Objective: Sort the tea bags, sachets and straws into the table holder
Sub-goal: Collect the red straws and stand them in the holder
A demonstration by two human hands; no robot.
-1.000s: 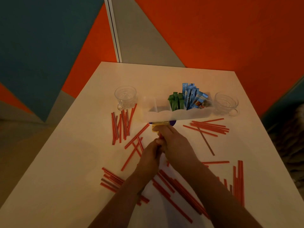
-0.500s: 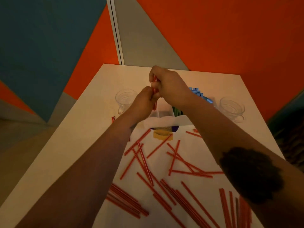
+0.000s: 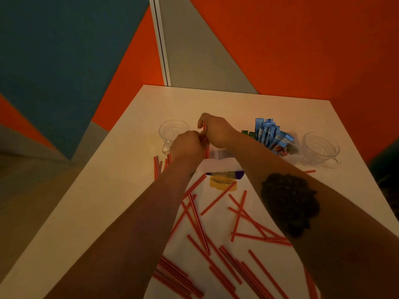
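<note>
Both the left hand (image 3: 187,144) and right hand (image 3: 217,131) grip upright straws (image 3: 205,139); sachets' (image 3: 268,134) print unreadable.

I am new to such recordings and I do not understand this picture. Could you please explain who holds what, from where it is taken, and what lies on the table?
There is no machine: a person wears a camera on the head, looking down at two bare arms. The left hand and right hand together hold a red straw bundle upright over the white table holder. Blue sachets stand in the holder. On the white table lie loose red straws and two glass cups.
</note>
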